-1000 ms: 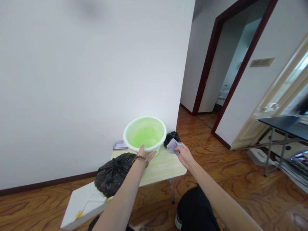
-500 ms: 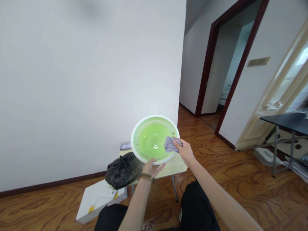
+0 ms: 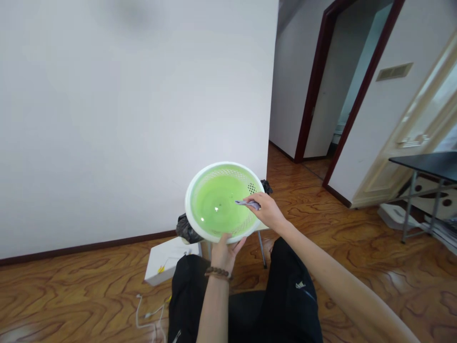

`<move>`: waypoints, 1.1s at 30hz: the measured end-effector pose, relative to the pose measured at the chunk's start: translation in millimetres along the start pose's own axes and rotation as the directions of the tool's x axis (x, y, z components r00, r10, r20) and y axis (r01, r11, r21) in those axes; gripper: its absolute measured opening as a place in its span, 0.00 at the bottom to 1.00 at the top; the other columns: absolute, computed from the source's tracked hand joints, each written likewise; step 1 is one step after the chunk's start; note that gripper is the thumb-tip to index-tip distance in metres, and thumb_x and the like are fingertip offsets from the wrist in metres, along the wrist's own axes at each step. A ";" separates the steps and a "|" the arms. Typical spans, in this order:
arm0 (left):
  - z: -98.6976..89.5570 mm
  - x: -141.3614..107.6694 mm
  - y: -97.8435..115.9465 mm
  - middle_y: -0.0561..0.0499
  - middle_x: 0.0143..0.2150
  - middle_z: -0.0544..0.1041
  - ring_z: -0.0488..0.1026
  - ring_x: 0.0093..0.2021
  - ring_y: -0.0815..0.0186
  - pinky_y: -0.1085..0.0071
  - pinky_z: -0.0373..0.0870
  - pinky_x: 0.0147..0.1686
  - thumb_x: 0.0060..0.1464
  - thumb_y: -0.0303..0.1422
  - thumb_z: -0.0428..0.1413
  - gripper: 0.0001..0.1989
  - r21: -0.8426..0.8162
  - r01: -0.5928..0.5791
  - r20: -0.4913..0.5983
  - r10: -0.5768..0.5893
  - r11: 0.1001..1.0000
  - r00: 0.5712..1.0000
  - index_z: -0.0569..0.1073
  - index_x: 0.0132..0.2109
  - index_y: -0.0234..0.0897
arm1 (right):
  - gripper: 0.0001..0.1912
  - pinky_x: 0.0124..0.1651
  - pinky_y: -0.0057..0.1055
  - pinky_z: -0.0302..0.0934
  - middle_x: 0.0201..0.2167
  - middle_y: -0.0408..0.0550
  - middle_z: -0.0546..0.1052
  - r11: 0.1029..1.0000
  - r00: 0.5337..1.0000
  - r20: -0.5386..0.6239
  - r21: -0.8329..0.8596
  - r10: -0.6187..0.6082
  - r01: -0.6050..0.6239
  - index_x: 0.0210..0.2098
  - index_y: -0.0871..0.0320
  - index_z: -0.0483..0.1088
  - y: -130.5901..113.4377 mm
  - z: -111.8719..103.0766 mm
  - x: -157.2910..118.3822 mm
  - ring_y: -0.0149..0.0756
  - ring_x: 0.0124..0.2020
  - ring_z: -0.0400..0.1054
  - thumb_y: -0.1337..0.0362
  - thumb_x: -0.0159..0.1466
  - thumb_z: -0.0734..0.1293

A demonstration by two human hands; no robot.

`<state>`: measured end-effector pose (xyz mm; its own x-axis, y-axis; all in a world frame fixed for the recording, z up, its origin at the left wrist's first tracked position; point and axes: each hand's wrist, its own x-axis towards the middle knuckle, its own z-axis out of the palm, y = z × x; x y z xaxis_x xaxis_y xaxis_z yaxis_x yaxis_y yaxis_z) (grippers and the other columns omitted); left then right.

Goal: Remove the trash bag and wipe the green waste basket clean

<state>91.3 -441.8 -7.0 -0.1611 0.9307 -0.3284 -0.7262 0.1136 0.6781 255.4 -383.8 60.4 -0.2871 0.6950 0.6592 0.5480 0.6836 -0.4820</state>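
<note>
A round basin, green inside with a white rim and a perforated band near the top, is held up tilted toward me. My left hand, with a beaded bracelet on its wrist, grips the near rim from below, thumb on top. Over the right side of the basin, my right hand pinches a folded grey-purple cloth. Whether the cloth touches the basin wall I cannot tell. A small table, mostly hidden, stands behind and beneath the basin, with a black plastic bag showing at the left.
A white box lies on the wooden floor at the left, near a white cable. Another black plastic piece shows past the basin's right rim. A black-topped table stands far right. The white wall rises ahead.
The basin has come nearer and slightly left, covering more of the black bag and table. My right hand has turned, so the cloth now appears edge-on. The view has shifted.
</note>
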 end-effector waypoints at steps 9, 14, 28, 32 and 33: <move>-12.1 -50.7 5.6 0.51 0.48 0.74 0.73 0.46 0.60 0.55 0.75 0.42 0.42 0.17 0.55 0.25 0.015 -0.104 0.058 0.103 0.994 0.993 0.68 0.48 0.44 | 0.11 0.47 0.33 0.54 0.37 0.50 0.75 0.938 0.971 0.198 -0.291 -0.132 0.187 0.44 0.56 0.70 -33.7 -3.4 -24.1 0.37 0.42 0.64 0.68 0.64 0.61; -27.2 -81.8 9.6 0.47 0.49 0.74 0.75 0.44 0.58 0.55 0.75 0.40 0.43 0.19 0.55 0.25 0.031 -0.090 0.092 0.087 0.995 0.992 0.66 0.49 0.42 | 0.12 0.40 0.32 0.56 0.35 0.53 0.75 0.875 0.930 0.363 -0.467 0.055 0.131 0.45 0.59 0.68 -53.4 -7.0 -58.3 0.41 0.38 0.68 0.65 0.62 0.62; -59.1 -116.0 6.8 0.45 0.45 0.76 0.76 0.40 0.55 0.47 0.71 0.41 0.44 0.21 0.54 0.27 0.042 -0.039 0.101 0.034 0.998 0.994 0.62 0.52 0.42 | 0.23 0.45 0.31 0.57 0.44 0.50 0.76 0.944 0.846 0.525 -0.225 -0.093 0.243 0.56 0.56 0.63 -92.5 4.8 -115.6 0.38 0.42 0.69 0.69 0.62 0.57; -61.7 -126.8 10.0 0.43 0.48 0.75 0.75 0.44 0.51 0.45 0.70 0.42 0.45 0.21 0.54 0.26 0.023 -0.013 0.177 0.009 1.000 0.984 0.63 0.53 0.41 | 0.18 0.49 0.33 0.54 0.44 0.49 0.75 0.923 0.866 0.479 -0.250 -0.146 0.294 0.46 0.55 0.72 -95.2 5.1 -118.6 0.37 0.45 0.66 0.73 0.61 0.58; -63.1 -130.0 11.1 0.43 0.49 0.74 0.74 0.45 0.51 0.44 0.70 0.42 0.45 0.21 0.54 0.26 0.010 -0.015 0.198 0.012 1.000 0.980 0.64 0.53 0.41 | 0.17 0.50 0.34 0.53 0.44 0.50 0.75 0.909 0.888 0.439 -0.300 -0.139 0.291 0.45 0.56 0.72 -97.0 5.1 -118.7 0.38 0.46 0.65 0.72 0.61 0.58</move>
<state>62.0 -583.5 1.7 -0.0348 0.9824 -0.1835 -0.7167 0.1034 0.6897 232.3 -531.5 26.0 -0.6758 0.6197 0.3991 0.6502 0.7563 -0.0733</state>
